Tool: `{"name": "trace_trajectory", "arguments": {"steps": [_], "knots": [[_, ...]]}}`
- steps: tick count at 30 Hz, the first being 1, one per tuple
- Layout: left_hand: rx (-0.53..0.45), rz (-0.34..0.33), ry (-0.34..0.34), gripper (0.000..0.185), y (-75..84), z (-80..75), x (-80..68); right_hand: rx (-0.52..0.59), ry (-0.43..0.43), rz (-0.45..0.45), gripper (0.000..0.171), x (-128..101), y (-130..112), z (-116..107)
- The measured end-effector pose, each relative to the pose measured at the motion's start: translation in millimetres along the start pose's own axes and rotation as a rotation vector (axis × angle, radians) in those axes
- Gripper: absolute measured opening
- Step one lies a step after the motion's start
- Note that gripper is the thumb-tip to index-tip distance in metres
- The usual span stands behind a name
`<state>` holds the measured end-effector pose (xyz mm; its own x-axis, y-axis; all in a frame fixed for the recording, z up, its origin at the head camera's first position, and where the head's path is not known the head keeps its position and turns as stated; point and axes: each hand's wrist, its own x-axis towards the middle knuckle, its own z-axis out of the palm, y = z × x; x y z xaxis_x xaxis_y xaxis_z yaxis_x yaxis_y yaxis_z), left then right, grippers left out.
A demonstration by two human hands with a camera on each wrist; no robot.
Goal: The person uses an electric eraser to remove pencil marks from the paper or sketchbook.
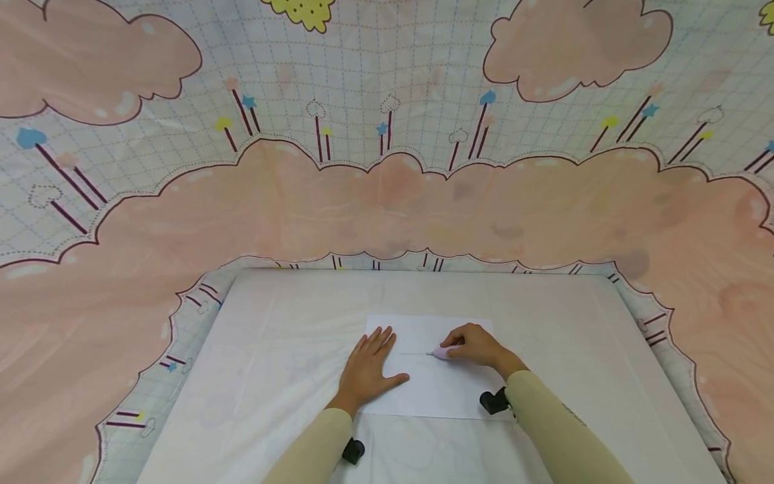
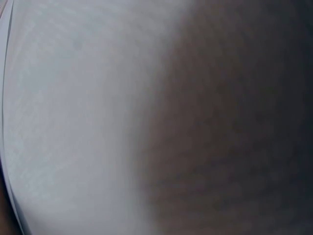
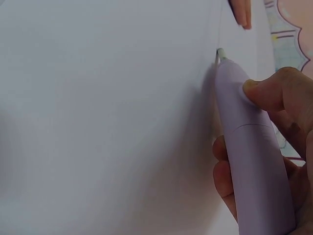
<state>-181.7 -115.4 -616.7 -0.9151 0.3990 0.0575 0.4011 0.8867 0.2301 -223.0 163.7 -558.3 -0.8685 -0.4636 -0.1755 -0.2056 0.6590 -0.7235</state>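
Observation:
A white sheet of paper (image 1: 444, 390) lies on the white-covered table (image 1: 272, 349). My left hand (image 1: 369, 366) rests flat on the sheet's left part, fingers spread and straight. My right hand (image 1: 478, 346) grips a pale lilac pen-shaped tool (image 1: 441, 352), whose tip touches the paper along a faint line. In the right wrist view the lilac tool (image 3: 249, 147) is held between thumb and fingers, its small tip (image 3: 220, 53) on the white paper (image 3: 107, 122). A fingertip of the left hand (image 3: 242, 12) shows at the top. The left wrist view shows only blurred white surface and shadow.
A cloth printed with pink clouds (image 1: 387, 202) hangs behind and around the table. Black camera mounts sit at my left wrist (image 1: 353, 450) and my right wrist (image 1: 494, 401). Bare white table surface extends to both sides of the paper.

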Motion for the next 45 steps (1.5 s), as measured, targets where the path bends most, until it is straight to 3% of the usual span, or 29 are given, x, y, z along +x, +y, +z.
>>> {"name": "trace_trajectory", "arguments": {"steps": [15, 32, 45], "knots": [[-0.020, 0.009, 0.025, 0.095, -0.3, 1.4, 2.4, 0.018, -0.012, -0.034, 0.013, 4.3, 2.7, -0.8], [-0.024, -0.007, -0.006, 0.096, -0.5, -1.0, 3.3, 0.015, -0.008, 0.028, 0.012, 3.1, -1.7, -1.8], [-0.040, -0.018, -0.016, 0.096, 1.6, -1.5, 4.0, 0.035, -0.014, 0.006, 0.012, 0.4, 3.7, -5.0]]}}
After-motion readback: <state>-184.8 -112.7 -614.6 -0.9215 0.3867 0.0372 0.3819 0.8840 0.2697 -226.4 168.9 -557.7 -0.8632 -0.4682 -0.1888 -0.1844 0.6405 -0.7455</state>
